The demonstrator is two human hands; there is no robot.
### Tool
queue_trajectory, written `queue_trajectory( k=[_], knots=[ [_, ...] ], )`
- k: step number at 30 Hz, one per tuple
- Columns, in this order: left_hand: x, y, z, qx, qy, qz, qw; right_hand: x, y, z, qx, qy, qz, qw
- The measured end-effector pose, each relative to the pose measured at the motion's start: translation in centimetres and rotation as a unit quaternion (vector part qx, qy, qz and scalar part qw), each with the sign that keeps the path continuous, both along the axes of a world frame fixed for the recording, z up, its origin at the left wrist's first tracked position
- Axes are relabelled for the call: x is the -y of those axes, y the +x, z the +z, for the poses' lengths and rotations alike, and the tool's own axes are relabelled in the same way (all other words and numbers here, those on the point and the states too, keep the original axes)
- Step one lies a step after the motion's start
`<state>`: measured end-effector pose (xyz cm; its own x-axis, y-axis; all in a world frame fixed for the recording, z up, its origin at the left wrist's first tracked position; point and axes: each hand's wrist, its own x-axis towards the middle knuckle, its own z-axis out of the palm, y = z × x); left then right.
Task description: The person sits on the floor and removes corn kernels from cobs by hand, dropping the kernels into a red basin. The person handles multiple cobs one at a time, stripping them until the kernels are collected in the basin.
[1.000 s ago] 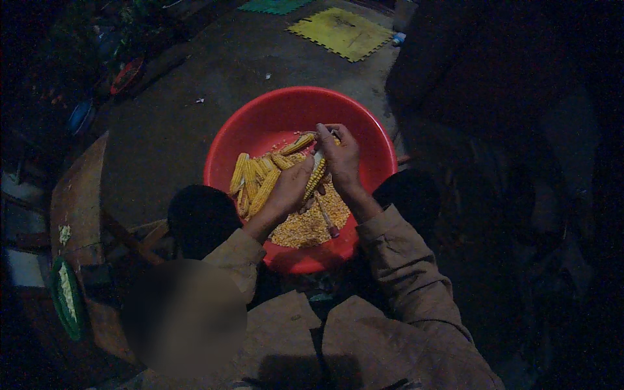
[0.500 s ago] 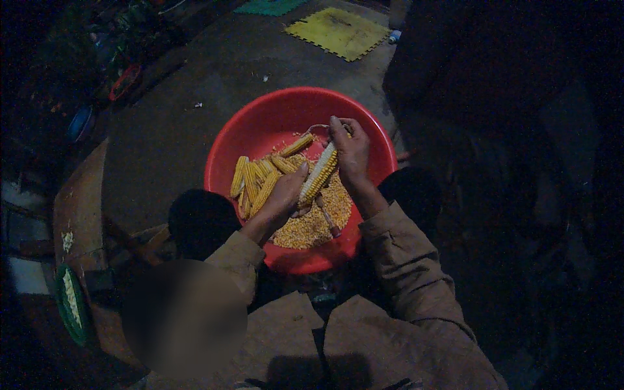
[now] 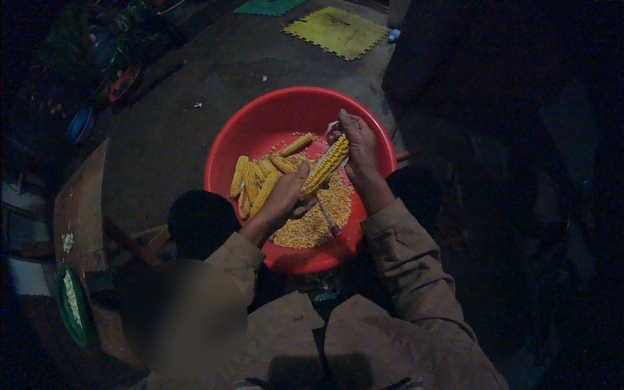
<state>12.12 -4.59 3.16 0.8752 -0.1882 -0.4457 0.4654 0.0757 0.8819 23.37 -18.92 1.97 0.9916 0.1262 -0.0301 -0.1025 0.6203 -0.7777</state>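
Note:
A large red basin [image 3: 224, 123] stands before me, between my knees. In it my left hand [image 3: 283, 195] wraps round the lower end of a yellow ear of corn [image 3: 326, 168], which slants up to the right. My right hand [image 3: 359, 144] is closed at the ear's upper end, with a pale piece of corn husk [image 3: 333, 126] at its fingertips. More whitish husk shows along the ear's right side. Several other ears of corn [image 3: 265, 192] lie at the basin's left. Loose corn kernels [image 3: 302, 233] cover its bottom. A thin tool with a brownish handle [image 3: 334, 229] rests on the kernels.
A wooden board [image 3: 84, 201] and a green tray [image 3: 65, 305] with pale bits are at the left. Yellow [image 3: 338, 32] and green floor mats [image 3: 270, 6] lie at the back. Red [image 3: 125, 83] and blue basins [image 3: 80, 125] stand far left. The right side is dark.
The ear has turned: its whitish husk strip faced up and left before, and rows of yellow kernels face up now. My right hand has shifted slightly right; the left stays in place.

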Motion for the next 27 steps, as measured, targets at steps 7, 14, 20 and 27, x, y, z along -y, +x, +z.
queue_trajectory(
  k=[7, 14, 20, 27],
  knots=[
    [1.3, 0.5, -1.5, 0.08, 0.067, 0.042, 0.994, -1.1, -0.3, -1.0, -0.01, -0.06, -0.058, 0.996],
    [0.8, 0.7, -0.4, 0.043, 0.09, 0.025, 0.995, -1.1, -0.4, -1.2, 0.006, -0.119, -0.072, 0.99],
    [2.0, 1.2, -0.9, 0.057, 0.053, 0.017, 0.997, -1.3, -0.9, -0.9, -0.007, -0.125, -0.014, 0.992],
    [1.6, 1.8, -2.0, 0.021, 0.013, 0.041, 0.999, -1.7, -0.9, -0.7, 0.032, -0.12, -0.002, 0.992]
  ],
)
